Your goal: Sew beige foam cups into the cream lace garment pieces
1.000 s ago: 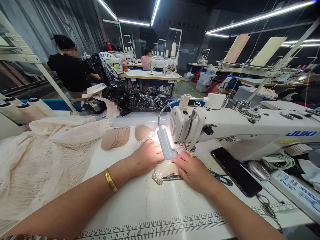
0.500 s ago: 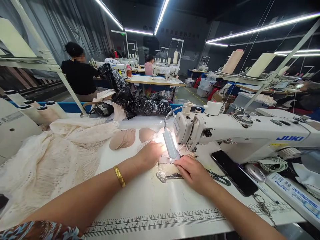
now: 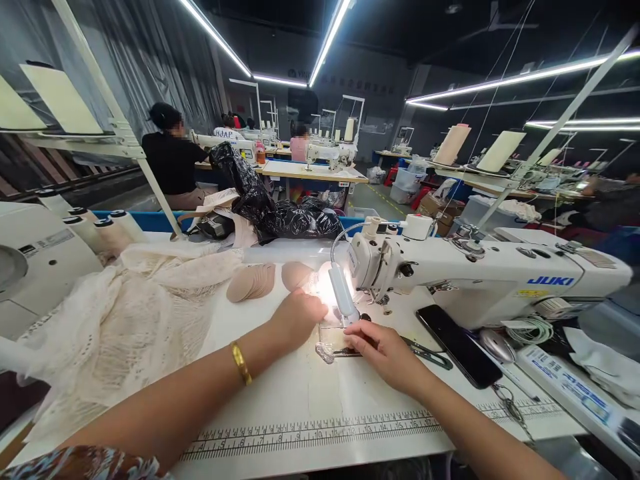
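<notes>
Currently, my head-camera feed loses the key spot to glare: a grey lamp (image 3: 340,291) whites out the area under the sewing machine (image 3: 440,273), so the needle and any fabric there are hard to make out. Left hand (image 3: 300,317) is curled, fingertips hidden; I cannot tell whether its grip is closed on anything. Right hand (image 3: 387,347) brings thumb and forefinger near each other below the lamp; I cannot tell whether its grip pinches something. Just beyond the left knuckles, toward the desk's (image 3: 290,400) back edge, I see a single beige pad (image 3: 296,275), partly covered, beside a fanned pad stack (image 3: 251,282).

"JUKI" reads in blue on the machine; the long box (image 3: 575,387) near the right edge has lettering too skewed for me. A numbered ruler scale (image 3: 325,437) follows the front edge. Bare desk shows between the forearms; lace fabric (image 3: 145,300) spreads over the left side, and a phone (image 3: 459,345) lies right of the right hand.
</notes>
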A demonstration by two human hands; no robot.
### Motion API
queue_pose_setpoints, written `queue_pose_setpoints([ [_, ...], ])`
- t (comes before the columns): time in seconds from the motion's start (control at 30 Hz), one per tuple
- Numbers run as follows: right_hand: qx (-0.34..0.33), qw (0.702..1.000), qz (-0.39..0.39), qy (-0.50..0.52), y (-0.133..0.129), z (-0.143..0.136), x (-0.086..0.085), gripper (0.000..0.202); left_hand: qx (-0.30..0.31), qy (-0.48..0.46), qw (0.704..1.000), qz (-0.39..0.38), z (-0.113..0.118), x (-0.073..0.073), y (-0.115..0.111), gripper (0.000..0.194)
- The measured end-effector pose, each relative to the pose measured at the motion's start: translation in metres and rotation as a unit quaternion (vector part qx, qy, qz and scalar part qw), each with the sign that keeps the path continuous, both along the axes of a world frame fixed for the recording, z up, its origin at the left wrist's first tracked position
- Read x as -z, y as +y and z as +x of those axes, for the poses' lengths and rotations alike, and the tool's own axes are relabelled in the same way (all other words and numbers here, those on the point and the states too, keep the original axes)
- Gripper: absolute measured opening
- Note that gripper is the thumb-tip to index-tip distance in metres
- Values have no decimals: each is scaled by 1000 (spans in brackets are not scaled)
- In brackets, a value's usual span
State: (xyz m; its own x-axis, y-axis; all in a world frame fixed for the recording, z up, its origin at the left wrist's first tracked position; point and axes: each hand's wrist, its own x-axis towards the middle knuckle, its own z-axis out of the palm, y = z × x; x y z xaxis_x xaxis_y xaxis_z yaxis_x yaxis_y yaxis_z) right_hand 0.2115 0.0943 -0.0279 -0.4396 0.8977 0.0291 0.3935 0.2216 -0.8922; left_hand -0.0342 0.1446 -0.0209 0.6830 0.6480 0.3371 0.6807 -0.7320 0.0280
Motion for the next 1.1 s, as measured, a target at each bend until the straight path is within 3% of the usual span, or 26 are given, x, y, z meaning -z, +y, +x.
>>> queue_pose_setpoints([
  [0.07,27,981,-145,127,-5,-8,-1,41,9,-35,999,-5,-7,-4,-19,28],
  [0.13,38,940,-240,238,-9,-20,-2,60,36,-119,992,-36,-11,-7,-52,26],
  [0.17,43,925,-262,273,-12,-27,-1,67,50,-184,979,-73,-11,-7,-73,20],
  [0.23,65,909,-271,311,-18,-41,-1,72,48,-290,924,-244,-7,-5,-115,26],
  [0.27,78,906,-266,321,-22,-47,-1,72,40,-324,867,-376,-3,-2,-134,30],
  [0.3,90,904,-259,328,-28,-53,0,70,34,-343,776,-528,2,1,-149,36],
  [0.33,100,904,-250,333,-35,-57,1,68,16,-392,670,-630,7,3,-160,45],
  [0.37,109,905,-236,337,-42,-60,2,66,-6,-454,578,-679,12,5,-166,53],
  [0.4,116,908,-220,338,-51,-62,3,64,-25,-522,504,-688,16,6,-167,57],
  [0.43,120,912,-202,336,-61,-62,5,63,-43,-597,456,-659,20,6,-165,57],
  [0.47,124,918,-185,327,-70,-62,7,61,-58,-659,431,-613,22,4,-161,54],
  [0.53,124,937,-158,287,-85,-59,9,53,-76,-733,415,-533,24,-1,-149,46],
  [0.6,102,959,-129,230,-93,-55,7,46,-80,-751,421,-503,24,-7,-140,47],
  [0.73,86,978,-77,174,-83,-48,-2,49,-42,-692,475,-542,23,-10,-140,45],
  [0.83,117,962,-128,210,-71,-47,-2,57,-38,-665,481,-571,20,-10,-146,44],
  [0.97,116,910,-228,326,-70,-53,7,71,-58,-685,470,-554,18,-11,-144,53],
  [1.1,134,890,-241,362,-76,-62,8,75,-124,-741,428,-502,21,-13,-134,45],
])
